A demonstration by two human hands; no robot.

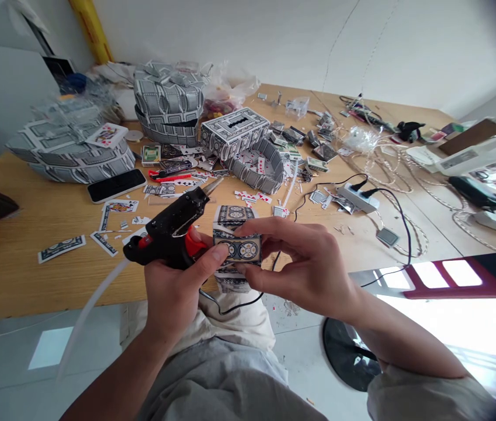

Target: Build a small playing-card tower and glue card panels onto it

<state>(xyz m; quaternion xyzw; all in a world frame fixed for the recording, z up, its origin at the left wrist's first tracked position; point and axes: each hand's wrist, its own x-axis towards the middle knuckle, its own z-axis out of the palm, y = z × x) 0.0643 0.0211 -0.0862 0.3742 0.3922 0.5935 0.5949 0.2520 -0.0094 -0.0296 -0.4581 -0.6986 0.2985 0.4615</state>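
My left hand is wrapped round a black hot glue gun with a red trigger, its nozzle pointing up and to the right. A white glue stick trails from the gun's rear. The left thumb also presses on a small piece made of patterned playing cards, held above the table's front edge. My right hand pinches that piece from the right, fingers at its upper part and thumb below. Strips of the piece stick out above and below the middle band. The left fingers behind it are partly hidden.
Behind stand card-built boxes: a round one, a wide one and a slotted one. A phone, a red cutter and card scraps lie nearer. A power strip with cords is at right.
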